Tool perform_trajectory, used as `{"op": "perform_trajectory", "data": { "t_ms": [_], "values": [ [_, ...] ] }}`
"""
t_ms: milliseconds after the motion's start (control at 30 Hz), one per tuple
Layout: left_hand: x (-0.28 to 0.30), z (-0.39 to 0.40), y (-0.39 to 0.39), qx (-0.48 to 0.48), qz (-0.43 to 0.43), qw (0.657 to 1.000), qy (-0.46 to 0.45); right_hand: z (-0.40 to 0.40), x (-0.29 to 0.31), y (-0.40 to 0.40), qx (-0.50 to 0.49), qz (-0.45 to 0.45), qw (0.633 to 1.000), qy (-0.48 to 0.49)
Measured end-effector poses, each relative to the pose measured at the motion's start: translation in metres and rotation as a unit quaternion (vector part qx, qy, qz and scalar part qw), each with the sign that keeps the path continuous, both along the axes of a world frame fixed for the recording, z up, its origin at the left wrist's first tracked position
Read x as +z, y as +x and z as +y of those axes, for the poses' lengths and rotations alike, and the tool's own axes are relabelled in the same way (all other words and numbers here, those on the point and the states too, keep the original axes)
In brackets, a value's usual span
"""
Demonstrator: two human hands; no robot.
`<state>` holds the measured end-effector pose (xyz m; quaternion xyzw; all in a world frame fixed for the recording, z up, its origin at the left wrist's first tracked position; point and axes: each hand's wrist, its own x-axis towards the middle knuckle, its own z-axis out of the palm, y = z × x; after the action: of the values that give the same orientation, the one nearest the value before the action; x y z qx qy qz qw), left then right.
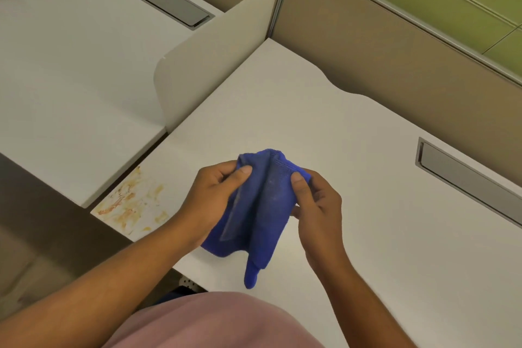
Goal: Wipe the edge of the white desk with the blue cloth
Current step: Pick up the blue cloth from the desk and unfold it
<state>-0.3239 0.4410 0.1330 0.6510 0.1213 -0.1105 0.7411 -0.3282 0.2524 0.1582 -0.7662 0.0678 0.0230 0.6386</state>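
The blue cloth (260, 206) is bunched and folded, held up above the white desk (353, 192) near its front edge. My left hand (211, 195) grips its left side, thumb on top. My right hand (316, 200) pinches its right side, thumb pressed on the fabric. One corner of the cloth hangs down toward me. An orange-yellow smear (131, 206) covers the desk's front left corner, to the left of my left hand and apart from the cloth.
A beige divider panel (214, 54) stands between this desk and a second white desk (70, 79) on the left. A grey cable flap (466, 183) is set into the desk at the right. Brown and green partition walls (409, 45) rise behind.
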Motion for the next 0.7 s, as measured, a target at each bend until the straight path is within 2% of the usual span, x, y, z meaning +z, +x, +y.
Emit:
{"op": "perform_trajectory", "data": {
  "t_ms": [200, 367, 500, 700],
  "values": [
    [-0.011, 0.034, 0.027, 0.034, 0.073, 0.974, -0.212, -0.017, 0.009, 0.021, -0.037, 0.067, 0.996, 0.047],
    [-0.013, 0.053, 0.041, -0.001, 0.075, 0.967, -0.245, -0.021, 0.01, 0.033, -0.038, 0.084, 0.995, 0.032],
    [-0.009, 0.059, 0.054, 0.004, 0.059, 0.975, -0.213, -0.015, 0.007, 0.04, -0.033, 0.077, 0.996, 0.018],
    [0.013, 0.085, 0.085, 0.003, -0.035, 0.999, -0.021, 0.003, 0.005, 0.07, -0.029, 0.018, 0.998, -0.044]
  ]
}}
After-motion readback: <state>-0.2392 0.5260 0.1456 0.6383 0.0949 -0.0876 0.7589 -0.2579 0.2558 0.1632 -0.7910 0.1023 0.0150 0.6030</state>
